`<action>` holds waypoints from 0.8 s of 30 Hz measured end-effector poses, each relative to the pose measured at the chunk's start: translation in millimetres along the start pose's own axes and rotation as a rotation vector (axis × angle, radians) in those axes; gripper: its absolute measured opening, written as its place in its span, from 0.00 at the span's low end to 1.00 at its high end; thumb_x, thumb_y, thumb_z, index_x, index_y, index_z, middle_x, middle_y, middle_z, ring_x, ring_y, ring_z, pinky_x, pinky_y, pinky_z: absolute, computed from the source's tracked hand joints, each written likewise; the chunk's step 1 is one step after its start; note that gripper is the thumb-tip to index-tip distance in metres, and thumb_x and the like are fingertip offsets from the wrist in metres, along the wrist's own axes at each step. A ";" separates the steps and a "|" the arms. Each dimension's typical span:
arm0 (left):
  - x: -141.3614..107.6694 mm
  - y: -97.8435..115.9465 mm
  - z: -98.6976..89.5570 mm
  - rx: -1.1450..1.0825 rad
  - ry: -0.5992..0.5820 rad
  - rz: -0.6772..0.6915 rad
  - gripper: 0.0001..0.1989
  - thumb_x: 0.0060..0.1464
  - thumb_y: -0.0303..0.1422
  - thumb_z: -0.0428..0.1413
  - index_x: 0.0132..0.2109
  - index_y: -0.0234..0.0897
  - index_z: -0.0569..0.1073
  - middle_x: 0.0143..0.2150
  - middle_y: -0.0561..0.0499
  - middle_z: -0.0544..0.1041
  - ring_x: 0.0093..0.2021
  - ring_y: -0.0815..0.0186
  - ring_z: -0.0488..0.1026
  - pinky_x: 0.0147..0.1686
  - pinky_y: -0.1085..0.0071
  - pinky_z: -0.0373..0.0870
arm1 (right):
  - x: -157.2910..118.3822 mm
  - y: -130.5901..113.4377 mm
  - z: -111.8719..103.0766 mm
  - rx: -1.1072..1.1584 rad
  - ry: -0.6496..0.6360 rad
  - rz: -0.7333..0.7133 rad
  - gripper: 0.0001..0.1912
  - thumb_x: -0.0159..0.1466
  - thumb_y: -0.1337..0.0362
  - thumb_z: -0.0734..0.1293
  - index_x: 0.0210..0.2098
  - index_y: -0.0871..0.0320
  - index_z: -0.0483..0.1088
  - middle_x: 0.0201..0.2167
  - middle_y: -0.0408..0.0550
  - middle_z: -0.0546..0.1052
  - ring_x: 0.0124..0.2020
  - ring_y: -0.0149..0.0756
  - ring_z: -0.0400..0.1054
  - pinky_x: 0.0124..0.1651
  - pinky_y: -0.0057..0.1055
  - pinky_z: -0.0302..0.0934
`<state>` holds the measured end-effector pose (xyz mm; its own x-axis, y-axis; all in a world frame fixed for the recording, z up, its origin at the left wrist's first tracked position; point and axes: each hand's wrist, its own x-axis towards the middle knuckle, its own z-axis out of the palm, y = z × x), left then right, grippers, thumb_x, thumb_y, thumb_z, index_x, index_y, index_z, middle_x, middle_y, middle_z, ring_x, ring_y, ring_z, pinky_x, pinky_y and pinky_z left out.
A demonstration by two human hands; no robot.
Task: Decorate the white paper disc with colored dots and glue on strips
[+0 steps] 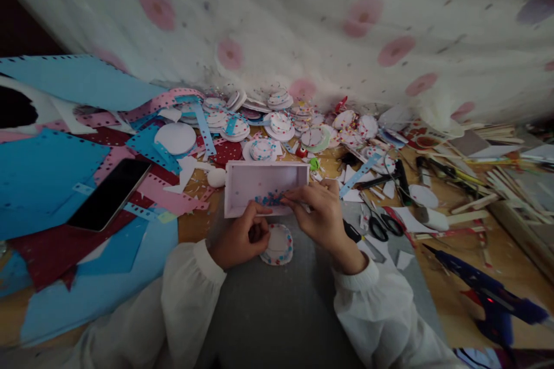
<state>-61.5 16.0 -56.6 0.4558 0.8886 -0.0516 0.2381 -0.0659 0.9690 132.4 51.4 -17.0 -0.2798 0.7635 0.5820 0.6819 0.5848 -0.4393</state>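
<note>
The right hand (318,219) brings its fingertips close together at the small blue beads (273,198) heaped along the near side of a pale pinkish-white, open rectangular box (246,179); I cannot tell whether they pinch one. The left hand (242,239) curls at the box's near rim, its grip unclear. Steadying that rim and picking lightly should avoid scattering beads. Nearer, a round white disc edged with red and blue beads (277,244) lies on the dark grey mat (268,311).
</note>
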 end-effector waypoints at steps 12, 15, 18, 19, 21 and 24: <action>-0.2 -1.6 -0.7 0.010 -0.006 0.009 0.17 0.52 0.25 0.53 0.48 0.39 0.58 0.28 0.59 0.65 0.25 0.73 0.63 0.25 0.76 0.60 | 6.2 -8.4 4.8 -0.076 -0.111 -0.054 0.08 0.62 0.65 0.66 0.26 0.57 0.70 0.22 0.41 0.73 0.26 0.32 0.64 0.40 0.35 0.47; -0.1 -3.0 -1.2 0.000 -0.026 0.021 0.17 0.52 0.25 0.53 0.48 0.39 0.58 0.28 0.59 0.66 0.25 0.73 0.63 0.25 0.77 0.59 | 6.5 -12.9 8.9 -0.100 -0.147 -0.069 0.09 0.62 0.66 0.65 0.25 0.57 0.69 0.21 0.41 0.71 0.26 0.32 0.62 0.39 0.34 0.46; 0.2 -4.5 -1.1 0.008 -0.028 0.031 0.17 0.52 0.25 0.53 0.48 0.38 0.58 0.28 0.59 0.65 0.25 0.73 0.63 0.24 0.77 0.59 | 7.8 -15.3 13.1 -0.127 -0.149 -0.091 0.09 0.61 0.67 0.64 0.24 0.57 0.68 0.20 0.41 0.70 0.25 0.32 0.61 0.39 0.34 0.45; 0.4 -4.9 -0.9 0.014 -0.024 0.032 0.17 0.51 0.25 0.53 0.48 0.38 0.58 0.28 0.59 0.65 0.25 0.72 0.63 0.24 0.77 0.59 | 8.3 -15.9 14.6 -0.137 -0.147 -0.099 0.09 0.61 0.68 0.64 0.24 0.57 0.68 0.20 0.41 0.70 0.26 0.32 0.61 0.39 0.34 0.45; 0.5 -5.2 -0.7 0.023 -0.013 0.038 0.17 0.51 0.25 0.53 0.48 0.38 0.58 0.27 0.59 0.65 0.25 0.72 0.63 0.24 0.77 0.59 | 9.5 -16.7 17.3 -0.152 -0.153 -0.110 0.09 0.61 0.69 0.64 0.25 0.57 0.69 0.20 0.42 0.70 0.26 0.33 0.61 0.39 0.35 0.45; 0.3 -4.5 -1.0 0.025 -0.010 0.050 0.18 0.51 0.24 0.53 0.48 0.38 0.58 0.27 0.59 0.64 0.25 0.73 0.63 0.24 0.77 0.59 | 10.6 -17.6 18.2 -0.159 -0.150 -0.112 0.09 0.61 0.69 0.64 0.24 0.57 0.69 0.20 0.42 0.71 0.26 0.33 0.62 0.38 0.35 0.45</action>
<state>-63.2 17.0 -60.7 0.4766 0.8791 -0.0055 0.2358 -0.1218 0.9641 105.1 54.2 -15.6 -0.4484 0.7356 0.5078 0.7355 0.6264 -0.2580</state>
